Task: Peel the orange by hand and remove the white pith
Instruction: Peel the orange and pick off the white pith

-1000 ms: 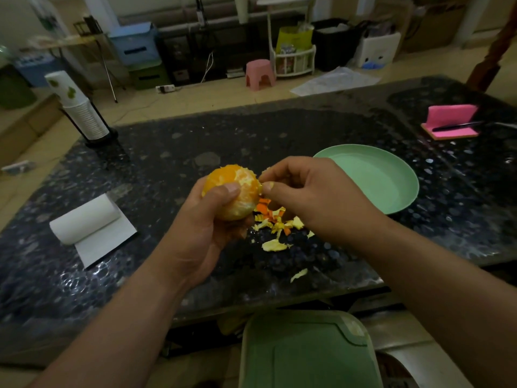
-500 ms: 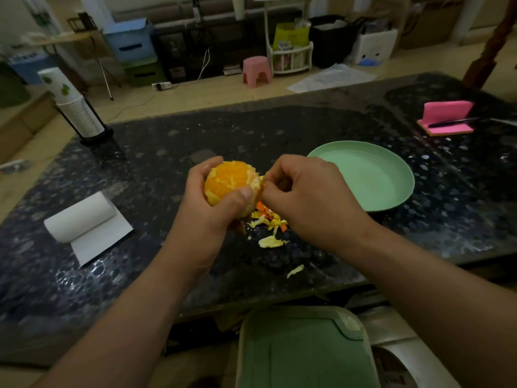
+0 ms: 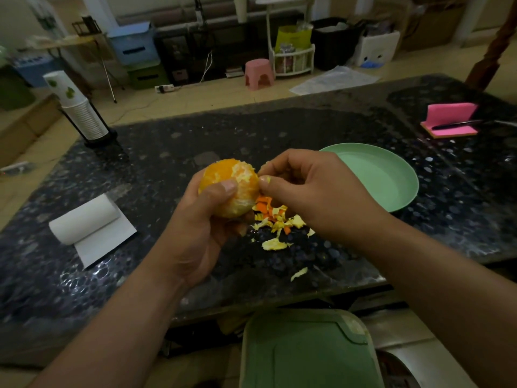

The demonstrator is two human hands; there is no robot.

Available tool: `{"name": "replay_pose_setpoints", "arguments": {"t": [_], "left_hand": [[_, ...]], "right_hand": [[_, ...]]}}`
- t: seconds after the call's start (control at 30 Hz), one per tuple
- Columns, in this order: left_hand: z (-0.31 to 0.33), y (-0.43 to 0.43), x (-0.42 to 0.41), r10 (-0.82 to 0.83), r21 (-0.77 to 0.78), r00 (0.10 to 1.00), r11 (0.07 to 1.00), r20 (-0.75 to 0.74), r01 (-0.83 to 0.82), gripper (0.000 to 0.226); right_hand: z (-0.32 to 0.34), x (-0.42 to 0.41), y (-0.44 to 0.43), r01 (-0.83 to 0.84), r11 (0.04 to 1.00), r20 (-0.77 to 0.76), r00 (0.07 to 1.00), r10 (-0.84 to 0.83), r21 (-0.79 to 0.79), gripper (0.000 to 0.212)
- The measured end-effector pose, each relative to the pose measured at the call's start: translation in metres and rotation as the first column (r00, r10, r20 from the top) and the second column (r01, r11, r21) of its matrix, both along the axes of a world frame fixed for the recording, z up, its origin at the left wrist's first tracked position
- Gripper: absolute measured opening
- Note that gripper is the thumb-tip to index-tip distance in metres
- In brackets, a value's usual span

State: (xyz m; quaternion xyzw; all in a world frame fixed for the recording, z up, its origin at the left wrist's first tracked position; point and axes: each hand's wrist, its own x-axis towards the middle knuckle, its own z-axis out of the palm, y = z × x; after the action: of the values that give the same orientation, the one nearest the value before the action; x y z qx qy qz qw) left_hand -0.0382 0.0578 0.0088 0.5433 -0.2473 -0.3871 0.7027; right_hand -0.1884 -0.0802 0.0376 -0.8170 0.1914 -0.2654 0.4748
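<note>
Over the near middle of the dark speckled table (image 3: 167, 163), held clear of the surface: the orange (image 3: 223, 177), mostly stripped, with pale pith patches showing on top and front. Left hand (image 3: 195, 233) had it from below, grip wrapped round it, thumb pressed across the front. Right hand (image 3: 313, 191) was at the orange's right side, grip narrow. Thumb and forefinger tips pinched at the orange's right edge, other fingers curled. Whatever scrap was in that pinch was too small to tell.

Peel scraps (image 3: 275, 219) lay heaped on the table directly under the hands, orange and yellowish bits, with a couple of strays nearer the front edge. Green plate (image 3: 411, 197) sat just right of the right hand. Paper towel roll (image 3: 84, 219) lay well to the left, one sheet unrolled. Cup stack (image 3: 81, 116) stood at the far left corner. Pink pad (image 3: 450, 116) sat far right with a dark, thin object lying across it. Green bin lid (image 3: 305, 351) sat below the front edge of the table.
</note>
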Motion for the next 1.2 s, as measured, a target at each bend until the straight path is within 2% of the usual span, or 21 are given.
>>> {"name": "replay_pose_setpoints", "arguments": {"t": [0.33,0.47,0.6,0.83,1.0,1.03,1.13,1.2], "left_hand": [[0.001,0.002,-0.009,0.048,0.028,0.972,0.998,0.231,-0.056,0.087],[0.000,0.001,-0.011,0.045,0.046,0.966,0.997,0.255,-0.059,0.088],[0.002,0.000,-0.011,0.025,0.037,0.985,0.999,0.169,-0.032,0.089],[0.004,0.002,-0.008,-0.083,-0.033,0.995,0.996,-0.052,0.082,0.082],[0.008,0.004,-0.009,-0.202,-0.107,0.969,0.976,-0.144,0.187,0.044],[0.008,0.005,-0.009,-0.232,-0.133,0.960,0.968,-0.155,0.213,0.043],[0.010,0.006,-0.008,-0.294,-0.188,0.938,0.947,-0.183,0.260,0.063],[0.010,0.007,-0.007,-0.309,-0.210,0.929,0.941,-0.203,0.267,0.064]], "right_hand": [[-0.008,0.003,0.001,0.118,0.965,-0.045,0.990,-0.132,-0.234,0.007],[-0.010,0.005,0.003,0.150,0.943,-0.015,0.987,-0.162,-0.296,0.010],[-0.009,0.003,0.003,0.139,0.956,0.000,0.990,-0.144,-0.257,0.011],[-0.006,0.002,0.001,0.037,0.999,0.074,0.997,-0.035,-0.036,0.010],[-0.003,0.002,0.002,-0.006,0.999,0.103,0.995,0.002,0.045,0.008],[-0.003,0.002,0.002,-0.011,0.998,0.111,0.994,0.005,0.058,0.008],[-0.004,0.003,0.001,-0.019,0.996,0.128,0.992,0.007,0.087,0.010],[-0.004,0.002,0.000,-0.029,0.995,0.129,0.992,0.016,0.094,0.011]]}}
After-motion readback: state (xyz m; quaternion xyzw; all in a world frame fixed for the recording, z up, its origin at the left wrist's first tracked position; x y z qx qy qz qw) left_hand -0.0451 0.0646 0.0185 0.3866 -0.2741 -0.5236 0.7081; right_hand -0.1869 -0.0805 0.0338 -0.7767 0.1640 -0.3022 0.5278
